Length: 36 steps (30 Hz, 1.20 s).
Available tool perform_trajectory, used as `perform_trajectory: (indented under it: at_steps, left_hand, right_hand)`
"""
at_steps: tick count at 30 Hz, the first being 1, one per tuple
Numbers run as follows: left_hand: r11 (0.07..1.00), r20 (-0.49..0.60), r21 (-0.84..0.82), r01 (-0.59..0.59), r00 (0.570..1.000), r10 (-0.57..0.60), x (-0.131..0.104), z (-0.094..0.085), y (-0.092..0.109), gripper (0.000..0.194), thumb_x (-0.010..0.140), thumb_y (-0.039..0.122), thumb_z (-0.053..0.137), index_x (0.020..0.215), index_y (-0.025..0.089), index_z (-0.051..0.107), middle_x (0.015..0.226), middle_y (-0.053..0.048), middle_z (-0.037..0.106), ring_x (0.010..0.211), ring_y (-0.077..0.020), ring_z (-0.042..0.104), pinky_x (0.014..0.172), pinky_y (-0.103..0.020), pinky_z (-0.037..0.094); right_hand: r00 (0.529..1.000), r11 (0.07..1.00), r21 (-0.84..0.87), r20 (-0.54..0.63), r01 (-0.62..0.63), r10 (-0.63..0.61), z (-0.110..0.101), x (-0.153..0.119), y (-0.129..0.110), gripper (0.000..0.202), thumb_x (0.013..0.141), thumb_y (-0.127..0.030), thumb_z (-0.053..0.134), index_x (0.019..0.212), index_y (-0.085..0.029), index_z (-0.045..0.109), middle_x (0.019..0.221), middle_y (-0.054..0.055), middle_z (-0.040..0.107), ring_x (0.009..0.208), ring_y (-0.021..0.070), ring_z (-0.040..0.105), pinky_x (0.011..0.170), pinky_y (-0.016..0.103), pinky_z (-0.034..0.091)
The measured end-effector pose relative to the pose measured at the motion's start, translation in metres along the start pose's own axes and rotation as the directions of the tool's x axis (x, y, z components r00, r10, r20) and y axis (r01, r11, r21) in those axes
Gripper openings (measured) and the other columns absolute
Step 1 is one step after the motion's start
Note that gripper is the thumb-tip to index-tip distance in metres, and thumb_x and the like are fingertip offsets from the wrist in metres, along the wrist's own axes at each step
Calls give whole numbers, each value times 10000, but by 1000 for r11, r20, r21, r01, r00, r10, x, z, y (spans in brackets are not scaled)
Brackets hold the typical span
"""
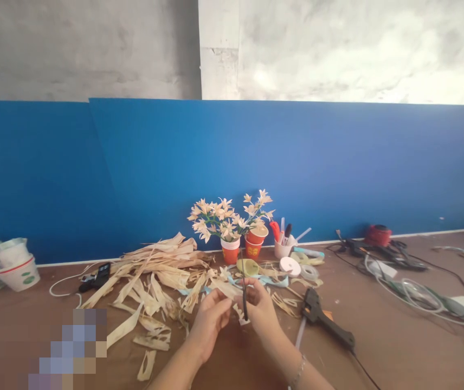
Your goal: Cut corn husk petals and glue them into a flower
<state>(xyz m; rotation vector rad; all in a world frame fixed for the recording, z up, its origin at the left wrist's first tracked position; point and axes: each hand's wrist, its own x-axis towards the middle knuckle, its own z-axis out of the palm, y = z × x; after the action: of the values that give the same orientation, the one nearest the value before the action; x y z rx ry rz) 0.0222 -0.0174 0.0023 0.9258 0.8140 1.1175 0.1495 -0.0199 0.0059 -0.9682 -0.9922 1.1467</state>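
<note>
My left hand is closed, with a thin pale piece of dried corn husk pinched between thumb and fingers. Just to its right, my right hand grips a slim, dark pair of scissors, seen nearly edge-on and pointing away from me. The blades stand close beside the husk; whether they touch it I cannot tell. Small pale scraps lie between the hands. Beyond them, husk flowers on green stems stand in a paper cup. A large heap of dried husks spreads to the left.
A black glue gun lies right of my hands, its cord trailing forward. Tape rolls and a pen cup stand behind. Cables and a power strip lie far right; a white bucket is far left. A blue panel backs the table.
</note>
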Motion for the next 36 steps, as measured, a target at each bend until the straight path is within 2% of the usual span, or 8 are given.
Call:
perform_trajectory:
  at_steps: [3,5,10,13,18,24,29,36]
  left_hand:
    - [993,-137,118,11,990,5,4,-1,-4,354,579,428,754,733,145,606,506,70,470,419,-44,340,418,-182,186]
    - [978,-181,208,22,983,16,9,-4,-6,382,546,462,764,659,142,590,430,71,456,376,-48,344,392,-185,187]
    - [950,-33,311,16,999,-6,12,-10,2,361,548,445,763,636,129,611,430,27,540,370,-70,416,381,-191,273]
    - [963,34,270,-1,999,-9,7,-11,11,313,564,393,768,665,129,631,493,14,581,438,-89,484,428,-199,355]
    - [993,103,117,-21,995,9,1,-9,15,283,583,328,790,736,120,676,605,-13,643,510,-84,519,472,-183,391]
    - [984,-96,-158,85,990,-101,1,-2,6,307,498,306,852,638,127,646,585,11,603,533,-72,559,474,-146,398]
    - [983,-191,-171,-66,981,33,5,-6,9,321,540,352,833,649,136,623,634,4,616,572,-85,576,459,-150,385]
    - [969,-307,-194,-155,948,91,11,-15,14,318,531,315,835,706,137,637,692,3,624,638,-101,580,475,-166,368]
  right_hand:
    - [997,993,-86,35,77,-74,1,-1,6,348,573,-257,776,835,-199,555,604,-30,585,550,133,502,518,230,371]
    - [995,987,-129,59,92,-84,0,-1,10,314,598,-231,746,847,-199,557,601,-38,574,539,121,487,506,221,362]
    - [985,995,-70,152,-73,83,-8,6,10,385,552,-251,779,832,-195,521,516,-70,540,440,85,443,427,186,314]
    - [975,984,-11,140,-175,175,-13,8,7,417,563,-296,778,878,-191,525,520,-58,571,420,84,466,402,170,297]
    - [966,965,96,114,-244,233,-14,5,4,433,590,-296,753,937,-188,519,473,-58,567,392,70,432,389,154,267]
    - [986,985,54,52,-163,161,-11,5,-1,468,562,-328,797,912,-193,517,507,-63,558,411,73,443,395,161,289]
    - [979,986,-65,127,-151,158,-11,3,-7,452,604,-411,779,870,-202,480,559,-61,570,480,86,496,443,167,322]
    - [857,943,-266,419,-199,299,-5,-9,-12,471,693,-604,639,815,-188,454,601,-25,586,475,89,499,412,180,300]
